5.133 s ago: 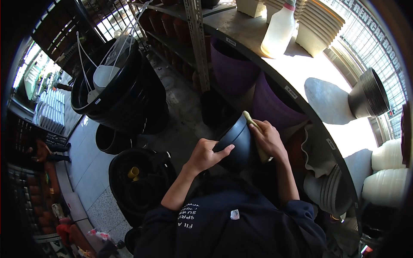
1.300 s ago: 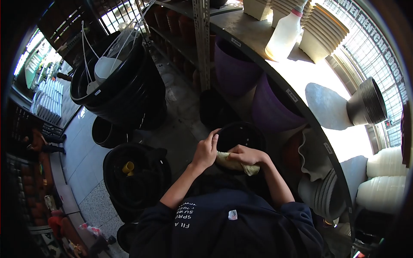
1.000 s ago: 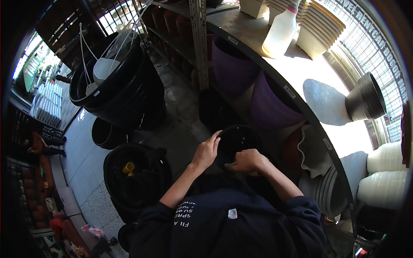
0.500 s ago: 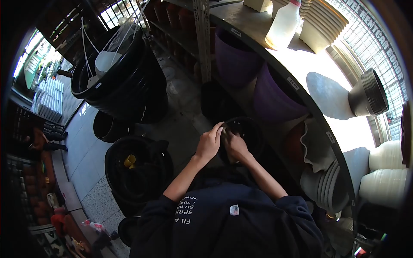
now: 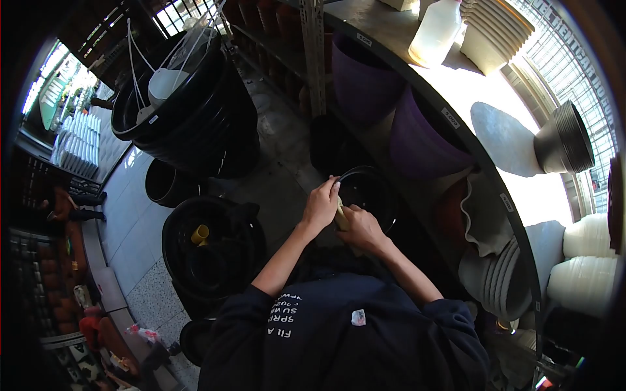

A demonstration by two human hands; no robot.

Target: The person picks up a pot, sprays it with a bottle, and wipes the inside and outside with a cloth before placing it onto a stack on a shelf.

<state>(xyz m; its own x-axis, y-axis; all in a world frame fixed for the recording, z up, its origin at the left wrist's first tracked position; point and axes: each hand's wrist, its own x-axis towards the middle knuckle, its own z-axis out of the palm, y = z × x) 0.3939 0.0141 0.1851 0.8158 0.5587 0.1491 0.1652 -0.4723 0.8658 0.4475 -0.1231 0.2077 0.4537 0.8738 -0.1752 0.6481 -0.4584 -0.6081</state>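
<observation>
A round black pot [image 5: 366,174] stands low in front of my body, its rim showing beyond the hands. My left hand [image 5: 321,204] is closed on the pot's near left rim, thumb up. Just right of it my right hand [image 5: 362,228] is wrapped round a pale yellowish cloth or sponge [image 5: 341,216], held near the same side of the pot. What the cloth is exactly, I cannot make out. The inside of the pot is dark, with small light spots at the bottom.
Large stacked black pots [image 5: 195,124] stand at the upper left. Below them, a black tub [image 5: 171,244] holds a yellow piece [image 5: 200,234]. Purple pots [image 5: 424,146] sit under the curved shelf [image 5: 479,146], which bears a bottle [image 5: 435,36]. A person [image 5: 60,203] is at the far left.
My right hand has come out of the pot toward me and slightly right, showing the pale cloth. My left hand stays at the rim. The view has shifted slightly.
</observation>
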